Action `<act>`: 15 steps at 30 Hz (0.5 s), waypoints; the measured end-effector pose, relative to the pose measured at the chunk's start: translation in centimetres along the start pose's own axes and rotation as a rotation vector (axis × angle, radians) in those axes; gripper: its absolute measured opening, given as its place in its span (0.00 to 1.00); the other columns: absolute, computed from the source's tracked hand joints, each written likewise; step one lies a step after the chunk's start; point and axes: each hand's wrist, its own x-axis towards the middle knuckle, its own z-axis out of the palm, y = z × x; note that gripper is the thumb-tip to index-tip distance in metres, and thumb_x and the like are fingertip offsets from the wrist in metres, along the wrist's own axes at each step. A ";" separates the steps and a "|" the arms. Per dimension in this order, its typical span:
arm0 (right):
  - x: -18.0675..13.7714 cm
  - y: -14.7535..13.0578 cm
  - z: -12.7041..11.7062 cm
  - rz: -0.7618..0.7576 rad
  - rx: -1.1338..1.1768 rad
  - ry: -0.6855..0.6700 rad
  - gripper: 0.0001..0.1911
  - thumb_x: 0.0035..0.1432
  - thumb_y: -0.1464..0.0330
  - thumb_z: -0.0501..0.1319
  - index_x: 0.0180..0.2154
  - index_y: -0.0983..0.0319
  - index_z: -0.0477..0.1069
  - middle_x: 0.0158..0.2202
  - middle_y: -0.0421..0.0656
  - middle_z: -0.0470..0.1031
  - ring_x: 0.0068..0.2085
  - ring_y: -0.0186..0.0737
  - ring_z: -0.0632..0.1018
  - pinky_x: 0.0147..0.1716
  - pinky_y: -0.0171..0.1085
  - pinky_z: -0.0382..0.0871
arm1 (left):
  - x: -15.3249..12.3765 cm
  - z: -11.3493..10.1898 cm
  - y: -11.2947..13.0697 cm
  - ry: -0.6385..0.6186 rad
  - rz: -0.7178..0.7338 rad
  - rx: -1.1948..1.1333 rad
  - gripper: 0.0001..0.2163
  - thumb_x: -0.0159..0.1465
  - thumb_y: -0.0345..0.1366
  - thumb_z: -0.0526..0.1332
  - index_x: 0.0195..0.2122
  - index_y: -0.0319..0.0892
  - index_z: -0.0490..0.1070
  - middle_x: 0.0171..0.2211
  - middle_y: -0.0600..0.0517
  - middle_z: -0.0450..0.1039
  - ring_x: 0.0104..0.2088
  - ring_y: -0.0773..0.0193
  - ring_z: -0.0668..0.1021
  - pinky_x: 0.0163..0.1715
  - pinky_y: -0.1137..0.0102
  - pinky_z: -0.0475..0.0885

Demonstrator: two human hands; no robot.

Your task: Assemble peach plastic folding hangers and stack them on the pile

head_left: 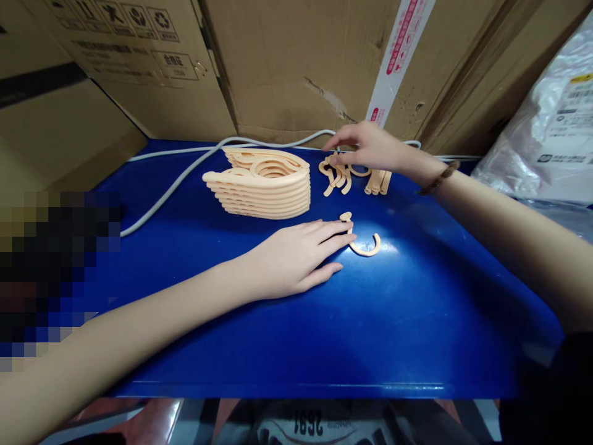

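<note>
My left hand lies flat, palm down, on the blue table, fingers stretched to the right. Its fingertips touch a loose cream hanger hook, whose curved end points right. Farther back, my right hand hovers with bent, parted fingers over a small heap of similar hooks. The fingertips reach the heap's top; whether they grip a hook I cannot make out. Right of that heap lie several short cream bars, partly under my wrist. Behind my left hand stands a neat stack of cream plastic hanger parts.
Large cardboard boxes wall in the back and left of the blue table. A white cable runs along the rear and down the left. Plastic-wrapped packages stand at the right. A blurred dark patch covers the left side.
</note>
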 end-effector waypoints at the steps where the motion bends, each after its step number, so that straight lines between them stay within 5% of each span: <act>1: -0.7 0.3 -0.5 0.013 -0.055 0.032 0.19 0.62 0.60 0.58 0.49 0.61 0.77 0.48 0.47 0.79 0.45 0.45 0.77 0.44 0.41 0.68 | 0.0 0.0 0.0 0.002 0.000 -0.004 0.21 0.73 0.40 0.50 0.63 0.37 0.62 0.65 0.43 0.62 0.63 0.53 0.68 0.62 0.61 0.66; 9: -7.2 0.9 -1.7 0.004 -0.523 -0.012 0.23 0.65 0.67 0.46 0.49 0.61 0.77 0.47 0.51 0.77 0.48 0.50 0.75 0.44 0.47 0.66 | 0.1 -0.2 0.2 -0.006 0.005 -0.014 0.19 0.73 0.38 0.51 0.64 0.43 0.63 0.66 0.44 0.61 0.63 0.52 0.69 0.62 0.57 0.66; 15: -9.3 -0.9 -0.6 -0.012 -0.592 0.002 0.22 0.61 0.70 0.49 0.51 0.64 0.75 0.44 0.54 0.75 0.46 0.51 0.73 0.44 0.46 0.66 | 0.1 0.0 0.0 0.020 0.009 -0.006 0.19 0.73 0.39 0.52 0.62 0.41 0.65 0.65 0.41 0.62 0.65 0.51 0.66 0.63 0.56 0.64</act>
